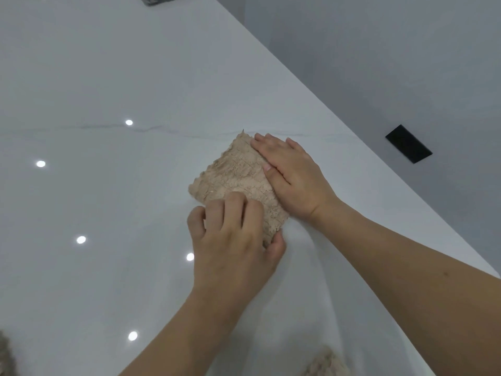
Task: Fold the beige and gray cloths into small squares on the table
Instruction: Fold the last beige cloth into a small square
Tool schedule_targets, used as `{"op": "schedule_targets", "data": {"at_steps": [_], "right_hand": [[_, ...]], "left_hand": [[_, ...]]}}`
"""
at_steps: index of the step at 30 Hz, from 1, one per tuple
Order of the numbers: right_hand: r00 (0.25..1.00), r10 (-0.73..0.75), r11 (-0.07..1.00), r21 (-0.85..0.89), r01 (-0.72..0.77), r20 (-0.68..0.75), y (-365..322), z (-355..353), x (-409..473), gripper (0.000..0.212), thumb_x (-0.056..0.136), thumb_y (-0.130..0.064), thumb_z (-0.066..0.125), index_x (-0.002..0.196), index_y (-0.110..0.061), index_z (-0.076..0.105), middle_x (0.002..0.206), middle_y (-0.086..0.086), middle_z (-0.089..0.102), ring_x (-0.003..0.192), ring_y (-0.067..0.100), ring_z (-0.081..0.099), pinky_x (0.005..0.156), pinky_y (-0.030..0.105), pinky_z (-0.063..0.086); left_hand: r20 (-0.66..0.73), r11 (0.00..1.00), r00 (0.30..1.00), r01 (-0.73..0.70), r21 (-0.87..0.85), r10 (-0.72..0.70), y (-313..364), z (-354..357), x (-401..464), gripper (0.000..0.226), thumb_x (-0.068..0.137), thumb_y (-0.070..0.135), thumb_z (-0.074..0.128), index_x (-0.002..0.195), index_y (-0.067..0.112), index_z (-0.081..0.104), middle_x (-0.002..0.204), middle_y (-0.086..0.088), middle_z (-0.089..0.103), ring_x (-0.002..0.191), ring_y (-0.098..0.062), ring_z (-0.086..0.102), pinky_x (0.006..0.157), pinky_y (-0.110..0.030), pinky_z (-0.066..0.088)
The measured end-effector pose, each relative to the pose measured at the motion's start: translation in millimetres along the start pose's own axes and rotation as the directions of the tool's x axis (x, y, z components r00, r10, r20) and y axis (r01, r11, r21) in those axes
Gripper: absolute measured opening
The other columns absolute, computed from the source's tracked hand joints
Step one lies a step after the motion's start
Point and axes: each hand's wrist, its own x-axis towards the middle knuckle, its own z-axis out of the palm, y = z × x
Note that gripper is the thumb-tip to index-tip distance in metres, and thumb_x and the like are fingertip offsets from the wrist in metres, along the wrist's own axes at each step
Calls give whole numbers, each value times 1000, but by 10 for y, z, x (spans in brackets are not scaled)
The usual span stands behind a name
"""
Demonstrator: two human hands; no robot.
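With the right hand (292, 172) flat on the beige cloth (238, 180) and the left hand (233, 234) pinching its near corner, align edges squarely before pressing the crease.

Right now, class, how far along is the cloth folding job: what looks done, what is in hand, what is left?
Done: the beige cloth already lies as a small, roughly square pad on the white table.
In hand: the right hand presses it flat while the left hand pinches its near edge.
Left: a dark gray cloth at the far edge, barely visible, and other beige pieces near the bottom edge.
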Motion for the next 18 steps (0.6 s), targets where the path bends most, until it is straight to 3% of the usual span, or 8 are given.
{"op": "schedule_targets", "data": {"at_steps": [2, 4, 11, 18], "right_hand": [[1000, -1, 1000, -21, 1, -2, 1, 9, 1, 48, 101, -23, 30, 148, -21, 37, 155, -5, 35, 145, 9, 23, 120, 30, 7], [1000, 0, 999, -39, 0, -6, 0, 16, -1, 47, 102, -21, 31, 148, -22, 37, 155, -6, 34, 145, 8, 23, 121, 31, 8], [1000, 0, 999, -48, -1, -19, -11, 16, -7, 46, 102, -19, 32, 148, -21, 38, 154, -6, 36, 145, 8, 23, 120, 29, 7], [1000, -6, 999, -54, 5, -13, 8, 28, -7, 46, 102, -19, 32, 148, -21, 38, 155, -6, 35, 145, 8, 23, 120, 30, 7]], "left_hand": [[-46, 999, 998, -45, -15, 45, 65, 8, -18, 13, 70, 24, 62, 77, 15, 55, 84, -4, 57, 77, -28, 48, 79, -42, 34], [-63, 997, 995, -80, -15, 79, 119, 28, -33, 13, 65, 12, 60, 76, 15, 53, 81, -3, 55, 74, -27, 46, 77, -41, 34], [-82, 998, 995, -61, 14, 62, 111, 125, -10, 15, 64, 4, 56, 73, 14, 49, 72, -4, 48, 69, -27, 43, 70, -41, 33], [115, 993, 993, 18, -117, -4, 85, 0, -127, 22, 60, 5, 52, 78, 14, 60, 83, -2, 58, 78, -28, 49, 75, -36, 31]]}}
